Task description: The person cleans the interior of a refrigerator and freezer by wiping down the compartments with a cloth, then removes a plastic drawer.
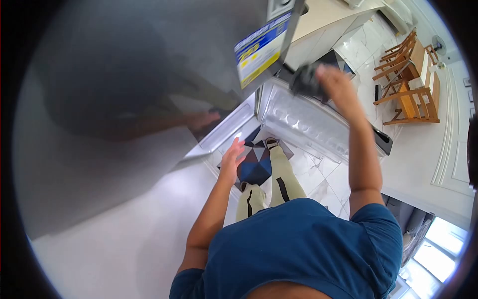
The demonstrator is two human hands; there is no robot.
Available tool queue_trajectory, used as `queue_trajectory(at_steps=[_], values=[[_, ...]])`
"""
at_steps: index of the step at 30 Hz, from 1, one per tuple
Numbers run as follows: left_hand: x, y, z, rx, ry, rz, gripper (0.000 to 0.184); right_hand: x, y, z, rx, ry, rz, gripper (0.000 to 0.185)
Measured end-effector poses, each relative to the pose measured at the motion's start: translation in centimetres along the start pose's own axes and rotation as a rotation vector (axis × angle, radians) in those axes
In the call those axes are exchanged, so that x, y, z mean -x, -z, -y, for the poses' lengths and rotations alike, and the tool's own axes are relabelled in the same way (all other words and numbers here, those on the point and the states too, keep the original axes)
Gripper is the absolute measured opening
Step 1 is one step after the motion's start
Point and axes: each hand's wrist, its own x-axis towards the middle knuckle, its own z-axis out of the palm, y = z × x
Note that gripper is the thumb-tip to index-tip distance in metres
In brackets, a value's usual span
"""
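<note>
My right hand (pixel 338 89) is closed around a dark, crumpled-looking cloth (pixel 306 82), blurred by motion. It is raised above the open refrigerator door (pixel 303 117), whose pale inner side has a row of round shapes. My left hand (pixel 233 159) hangs lower, fingers apart and holding nothing, close to the white inner edge (pixel 231 127) of the grey refrigerator (pixel 124 74). A blue and yellow energy label (pixel 264 47) is stuck on the refrigerator's grey surface.
Underfoot lies a patterned mat (pixel 254 167) on marble-look tiles (pixel 323 187). The open door's dark handle end (pixel 382 142) juts out to the right. Wooden chairs (pixel 411 102) stand at the upper right, and a counter (pixel 323 20) is at the top.
</note>
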Motion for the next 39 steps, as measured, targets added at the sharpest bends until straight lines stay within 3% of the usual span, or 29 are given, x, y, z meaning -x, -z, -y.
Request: queue_trajectory(at_steps=[1,3,5,6,7,9,11,13,14,15,16,17,19,21,22,25,27,31,33,34,36,37,39], values=[[0.6,-0.3,-0.9,0.016,-0.003,-0.007,0.064,2.2,-3.7,-1.6,0.0,-0.007,0.073,0.043],[1.1,-1.2,-1.6,0.363,-0.053,0.119,0.064,5.6,-11.3,-3.8,-0.093,-0.085,0.28,0.043],[0.6,-0.1,0.2,0.29,-0.076,0.08,0.06,6.9,-20.3,-10.6,0.006,0.294,0.149,0.041],[0.1,0.8,1.3,0.206,-0.099,0.048,0.055,6.6,-22.5,-11.8,0.007,0.3,0.162,0.041],[-1.2,2.3,3.0,0.214,-0.109,0.041,0.055,5.7,-24.3,-12.8,0.095,0.203,0.216,0.037],[-4.2,5.7,6.0,-0.053,-0.287,-0.227,0.044,4.1,-27.2,-14.4,0.19,0.117,0.272,0.034],[-7.3,8.4,7.3,-0.179,-0.379,-0.346,0.039,2.4,-30.1,-16.5,-0.224,-0.328,0.349,0.024],[-11.3,11.0,8.4,-0.572,-0.634,-0.5,0.051,-0.8,-34.4,-21.4,-0.323,-0.182,0.173,0.017],[-12.8,11.4,7.7,-0.448,-0.479,-0.482,0.058,-3.3,-35.8,-23.5,-0.315,-0.125,0.124,0.016],[-14.2,11.8,6.9,-0.323,-0.323,-0.459,0.065,-6.1,-37.6,-26.2,-0.304,-0.113,0.064,0.021],[-17.3,13.8,8.6,-0.422,-0.372,-0.512,0.072,-8.3,-38.2,-27.2,-0.109,-0.091,-0.007,0.038],[-18.7,14.6,8.6,-0.602,-0.26,-0.645,0.072,-9.3,-38.0,-26.1,0.07,-0.028,-0.099,0.044],[-23.1,19.1,13.3,-0.701,-0.531,-0.707,0.067,-12.5,-41.5,-31.4,0.187,0.071,-0.198,0.047],[-23.9,21.2,15.6,-0.764,-0.582,-0.718,0.057,-14.2,-45.7,-36.3,0.271,0.129,-0.145,0.051],[-24.4,22.4,17.7,-0.826,-0.568,-0.747,0.055,-15.0,-47.1,-38.0,0.287,-0.01,0.03,0.066],[-27.5,28.2,21.9,-1.154,-0.437,-0.848,0.055,-17.4,-53.7,-42.7,0.427,0.032,-0.073,0.079],[-29.4,30.6,23.3,-1.21,-0.364,-0.972,0.061,-19.1,-55.2,-43.3,0.428,-0.039,0.046,0.087],[-31.5,34.2,27.4,-1.32,-0.472,-1.049,0.068,-21.6,-58.3,-46.5,0.636,0.129,-0.143,0.083],[-31.8,34.6,28.0,-1.522,-0.611,-1.049,0.069,-24.2,-58.0,-46.6,0.839,0.272,-0.282,0.078],[-31.9,34.6,28.2,-1.523,-0.605,-1.055,0.068,-25.4,-57.3,-46.3,0.837,0.276,-0.276,0.078],[-32.0,34.5,28.2,-1.49,-0.665,-1.11,0.069,-27.3,-55.8,-44.5,0.645,0.06,-0.003,0.076],[-31.8,34.5,28.3,-1.492,-0.647,-1.125,0.069,-27.3,-56.5,-44.4,0.642,0.069,0.015,0.076],[-31.9,34.3,28.1,-1.494,-0.673,-1.114,0.067,-27.2,-57.8,-45.6,0.71,0.117,-0.157,0.076]])
